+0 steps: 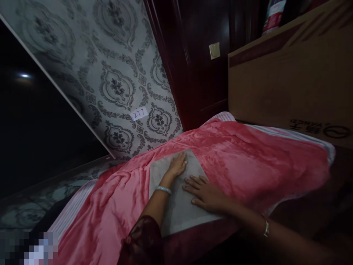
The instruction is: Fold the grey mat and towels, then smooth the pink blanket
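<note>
A grey square cloth (179, 206) lies flat on a pink plush blanket (248, 158) that covers a raised surface. My left hand (177, 165) rests palm down on the far part of the cloth, fingers stretched out. My right hand (205, 193) lies flat on the cloth's right side, fingers spread and pointing left. Neither hand holds anything. A pale bangle (163, 189) sits on my left wrist and a thin bracelet (266, 228) on my right.
A large brown cardboard box (289, 77) stands at the back right, touching the blanket. A dark wooden door (198, 62) is behind. Patterned grey wallpaper (110, 66) with a label reading 277 (139, 113) fills the left. Striped fabric (71, 209) edges the blanket.
</note>
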Available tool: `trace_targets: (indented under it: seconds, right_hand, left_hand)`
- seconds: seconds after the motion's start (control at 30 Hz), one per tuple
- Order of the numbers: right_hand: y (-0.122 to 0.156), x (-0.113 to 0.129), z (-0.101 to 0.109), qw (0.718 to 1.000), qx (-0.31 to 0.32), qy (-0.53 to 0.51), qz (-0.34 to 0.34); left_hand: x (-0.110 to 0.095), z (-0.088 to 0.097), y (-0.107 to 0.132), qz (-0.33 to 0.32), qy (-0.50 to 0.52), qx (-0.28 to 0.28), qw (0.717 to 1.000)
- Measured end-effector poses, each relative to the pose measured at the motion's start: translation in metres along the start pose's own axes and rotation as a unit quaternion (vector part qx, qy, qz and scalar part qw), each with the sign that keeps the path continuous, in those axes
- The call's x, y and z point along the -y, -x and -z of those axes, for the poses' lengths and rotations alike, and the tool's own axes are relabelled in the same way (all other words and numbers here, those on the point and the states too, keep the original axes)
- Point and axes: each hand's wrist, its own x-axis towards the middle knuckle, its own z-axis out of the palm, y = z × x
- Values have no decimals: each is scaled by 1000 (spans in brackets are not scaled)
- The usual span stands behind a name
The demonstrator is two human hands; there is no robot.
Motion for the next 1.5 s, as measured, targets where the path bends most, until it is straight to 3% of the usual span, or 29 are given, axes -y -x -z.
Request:
trace_targets:
  seconds: [0.17,0.4,0.53,0.7,0.83,1.0,1.13,1.23,1.37,1.5]
  right_hand:
    - [1,2,2,1000,0,-23,-19]
    - [2,-1,-3,999,-8,-49,-12]
    - [-7,-25,2,994,-58,-88,-1]
    - [-56,-68,38,986,-145,-41,-65]
    - [-104,-98,51,993,-96,29,-65]
    - [-121,-123,32,996,-19,54,-74]
    - [-107,-121,31,997,4,42,-68]
    - [-80,-105,38,999,26,27,-23]
    - [-14,-63,38,997,73,-10,33]
    - [62,-9,30,995,92,-44,22]
  left_hand:
    - [12,-15,-30,-6,-52,32,998]
    - [26,-30,-37,-5,-7,14,1000]
    - [34,-28,-39,10,139,-13,990]
    - [41,-25,-33,9,289,-58,956]
    - [43,-28,-33,-1,387,-74,919]
    - [44,-31,-36,17,377,-72,923]
    - [43,-30,-35,14,367,-60,928]
    - [43,-30,-35,10,354,-62,933]
    - [45,-32,-38,23,249,-51,967]
    - [44,-30,-41,29,192,-45,980]
